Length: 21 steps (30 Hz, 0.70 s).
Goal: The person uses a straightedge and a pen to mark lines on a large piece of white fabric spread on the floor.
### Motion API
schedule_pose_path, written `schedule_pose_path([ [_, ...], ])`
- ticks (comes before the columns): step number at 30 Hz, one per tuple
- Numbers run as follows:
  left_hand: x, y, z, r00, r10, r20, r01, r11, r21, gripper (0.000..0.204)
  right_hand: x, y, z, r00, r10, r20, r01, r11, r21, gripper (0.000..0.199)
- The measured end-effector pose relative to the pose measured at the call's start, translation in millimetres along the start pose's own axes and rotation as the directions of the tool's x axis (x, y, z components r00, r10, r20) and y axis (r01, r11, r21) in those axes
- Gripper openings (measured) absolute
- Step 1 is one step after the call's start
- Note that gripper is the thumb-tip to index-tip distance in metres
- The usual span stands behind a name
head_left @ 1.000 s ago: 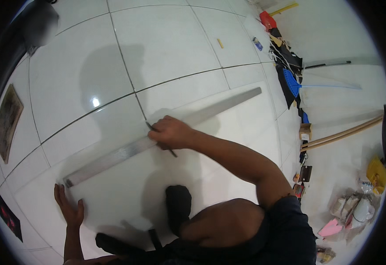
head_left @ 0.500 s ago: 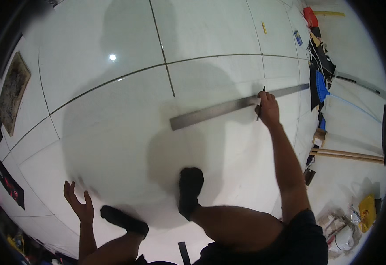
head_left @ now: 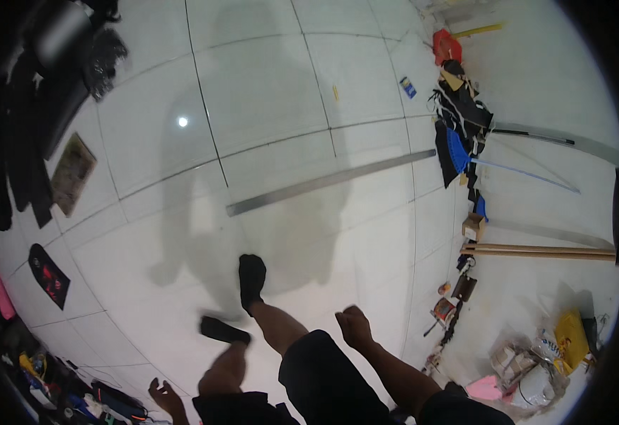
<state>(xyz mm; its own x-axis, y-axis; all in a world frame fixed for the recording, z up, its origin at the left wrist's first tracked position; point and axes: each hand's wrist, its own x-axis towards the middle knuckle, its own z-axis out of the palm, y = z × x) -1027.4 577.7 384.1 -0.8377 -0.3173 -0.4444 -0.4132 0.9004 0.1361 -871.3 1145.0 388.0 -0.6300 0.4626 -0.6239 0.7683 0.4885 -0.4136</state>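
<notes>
1. Bar (head_left: 330,180), one: long, flat, grey. Lies slantwise on the tiled floor (head_left: 274,78), right end toward the floor's right edge, just beside a black piece (head_left: 446,164); contact cannot be told.
2. Right hand (head_left: 355,329), one: fingers curled, raised in front of the right thigh, well apart from the bar. Whether the grip is clenched on anything cannot be told.
3. Left hand (head_left: 168,398), one: low, at left, near the left leg. Grip released, fingers parted.
4. Feet (head_left: 252,276), two: black socks; the right one nearer the bar.
5. Board (head_left: 74,173), one: brown, rectangular, toward the floor's left edge.
6. Panel (head_left: 49,276), one: black with red marking, near the board.
7. Strip (head_left: 335,93), one: small, yellow, beyond the bar.
8. Packet (head_left: 408,87), one: blue, right of the strip.
9. Along the floor's right edge: red item (head_left: 447,47), blue fan-shaped tool (head_left: 456,149), open box (head_left: 473,227), wooden poles (head_left: 536,251), yellow bag (head_left: 572,340).
</notes>
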Motion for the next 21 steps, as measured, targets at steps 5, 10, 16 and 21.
schedule_pose_path([
  [5,-31.9,131.4,10.8,0.966,0.238,0.098,-0.21,0.949,-0.236,0.033,-72.1,37.2,-65.2,0.925,0.341,0.167,-0.35,0.936,0.029,0.051],
  [10,-63.0,255.0,-18.5,0.897,0.44,0.029,-0.395,0.83,-0.393,0.025,-159.9,108.1,-110.8,0.796,0.502,0.337,-0.503,0.859,-0.091,0.064],
  [16,-168.1,244.8,-47.7,0.964,0.265,0.031,-0.251,0.94,-0.23,0.018,-235.8,199.2,-164.5,0.777,0.569,0.269,-0.577,0.815,-0.058,0.054],
  [21,-299.3,195.1,-40.5,0.938,0.281,0.202,-0.263,0.958,-0.112,0.023,-260.9,301.3,-222.9,0.842,0.538,-0.028,-0.472,0.761,0.446,0.041],
])
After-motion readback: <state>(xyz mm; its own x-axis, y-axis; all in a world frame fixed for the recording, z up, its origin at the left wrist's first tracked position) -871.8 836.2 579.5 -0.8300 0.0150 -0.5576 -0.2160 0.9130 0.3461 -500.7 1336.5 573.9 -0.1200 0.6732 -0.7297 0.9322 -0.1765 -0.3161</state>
